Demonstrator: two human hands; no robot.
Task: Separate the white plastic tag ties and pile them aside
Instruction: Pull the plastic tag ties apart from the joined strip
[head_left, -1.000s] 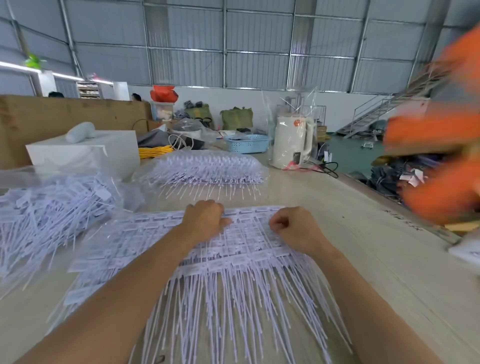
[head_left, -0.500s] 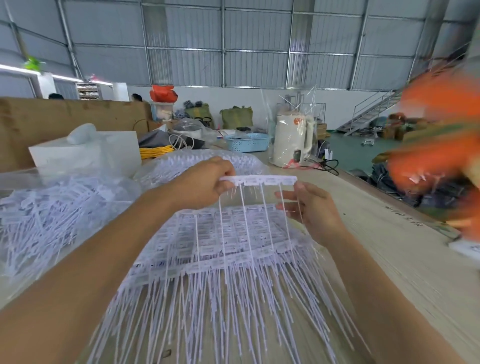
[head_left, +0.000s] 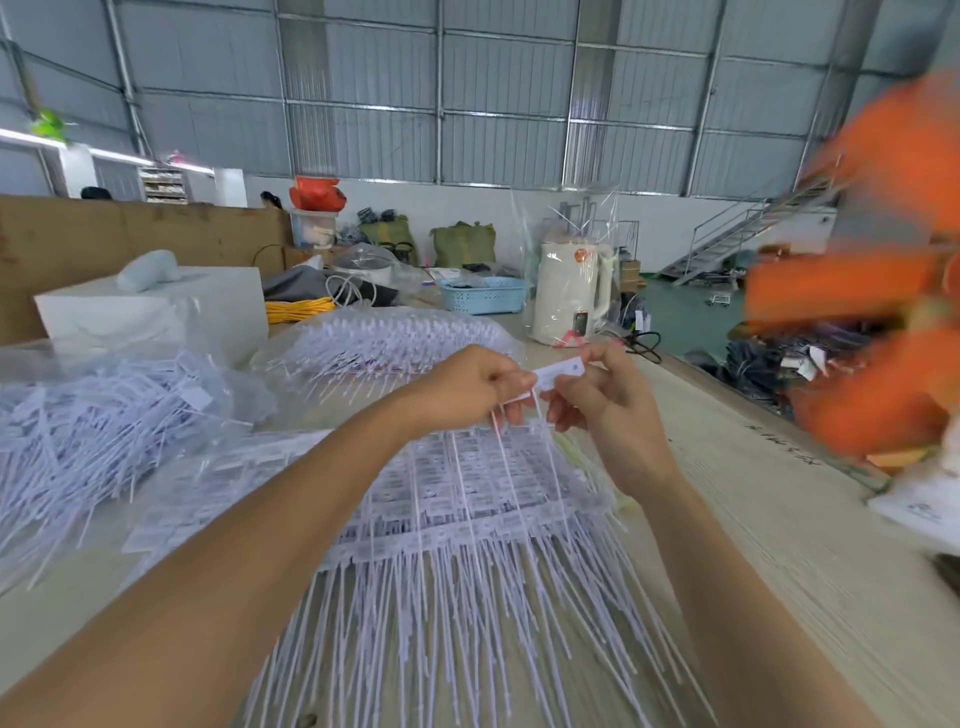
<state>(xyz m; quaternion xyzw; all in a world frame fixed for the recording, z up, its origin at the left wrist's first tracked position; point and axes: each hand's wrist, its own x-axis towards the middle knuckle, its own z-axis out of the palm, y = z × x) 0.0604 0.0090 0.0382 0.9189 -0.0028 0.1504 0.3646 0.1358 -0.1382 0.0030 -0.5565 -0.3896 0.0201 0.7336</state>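
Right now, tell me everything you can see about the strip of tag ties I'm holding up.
The strip of tag ties is white, thin plastic: flat tag heads joined side by side, with slim tails hanging down over the stack of joined ties on the table. It is held above that stack, tilted up toward the right. The left hand pinches its left end and the right hand its right end.

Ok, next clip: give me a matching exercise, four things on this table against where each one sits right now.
Things:
1. strip of tag ties
2. loose pile of tag ties
3. white kettle
4. blue basket

Places:
A. far side of the table, left of the kettle
B. held up between left hand and right hand
C. left side of the table
D. far side of the table, under clear plastic wrap

Pairs: 1-B, 2-C, 3-D, 4-A
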